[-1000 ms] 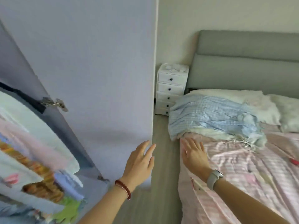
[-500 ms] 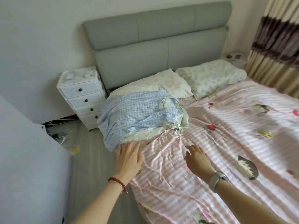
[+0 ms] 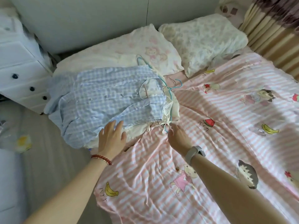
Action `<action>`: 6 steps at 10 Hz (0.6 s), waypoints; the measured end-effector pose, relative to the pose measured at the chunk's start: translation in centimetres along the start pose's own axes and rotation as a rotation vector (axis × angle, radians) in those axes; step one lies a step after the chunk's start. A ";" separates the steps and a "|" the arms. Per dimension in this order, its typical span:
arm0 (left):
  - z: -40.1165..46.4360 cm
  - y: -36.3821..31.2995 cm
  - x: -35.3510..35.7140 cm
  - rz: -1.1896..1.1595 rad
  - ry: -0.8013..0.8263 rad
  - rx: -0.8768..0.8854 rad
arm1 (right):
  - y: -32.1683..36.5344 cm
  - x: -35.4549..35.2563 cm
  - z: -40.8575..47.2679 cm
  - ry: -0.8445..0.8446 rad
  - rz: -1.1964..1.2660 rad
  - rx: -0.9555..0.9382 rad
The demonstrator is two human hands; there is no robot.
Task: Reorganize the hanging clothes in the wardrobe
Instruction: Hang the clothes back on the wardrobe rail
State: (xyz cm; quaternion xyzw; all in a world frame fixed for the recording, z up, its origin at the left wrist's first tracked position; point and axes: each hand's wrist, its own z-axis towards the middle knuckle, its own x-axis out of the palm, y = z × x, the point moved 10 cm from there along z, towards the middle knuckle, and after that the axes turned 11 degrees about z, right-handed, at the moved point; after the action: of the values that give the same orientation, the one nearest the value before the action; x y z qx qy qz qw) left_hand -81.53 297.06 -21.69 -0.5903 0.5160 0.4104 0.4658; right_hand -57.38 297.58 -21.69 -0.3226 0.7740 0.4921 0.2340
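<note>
A pile of clothes on hangers lies on the bed's left side, topped by a blue-and-white checked garment (image 3: 103, 97) over cream pieces (image 3: 173, 110). Thin blue hanger hooks (image 3: 176, 83) stick out at the pile's right end. My left hand (image 3: 111, 136), with a red bead bracelet, has straight spread fingers touching the near edge of the checked garment. My right hand (image 3: 178, 136), with a watch on the wrist, reaches to the hanger hooks (image 3: 166, 126) at the pile's near right corner; its fingertips are at them, and a grip is not clear.
The bed has a pink striped cartoon sheet (image 3: 226, 126) and two pillows (image 3: 202, 39) against a grey headboard (image 3: 97, 18). A white drawer unit (image 3: 21, 70) stands left of the bed. Striped curtains (image 3: 275, 29) hang at the far right. Grey floor (image 3: 40, 159) lies left.
The view has swung from the wardrobe door to the bed and drawn closer. Both hands have moved forward to the near edge of the clothes pile.
</note>
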 end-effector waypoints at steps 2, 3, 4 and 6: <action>4.1 4.6 5.4 -0.096 0.067 -0.089 | -1.3 3.7 11.0 0.022 0.250 0.342; 3.7 6.1 6.4 -0.154 0.088 -0.148 | -1.9 5.2 12.9 -0.047 0.442 0.476; 3.4 6.7 6.0 -0.195 0.089 -0.158 | -1.4 5.8 14.2 -0.073 0.563 0.545; 3.4 6.0 -0.5 -0.312 -0.121 -0.113 | 4.8 -0.2 9.4 -0.470 0.589 0.050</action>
State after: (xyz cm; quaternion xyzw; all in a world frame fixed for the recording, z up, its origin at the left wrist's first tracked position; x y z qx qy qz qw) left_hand -87.53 300.32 -22.78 -0.6626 0.3654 0.3963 0.5199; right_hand -60.33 307.65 -22.47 0.0414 0.7704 0.5799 0.2616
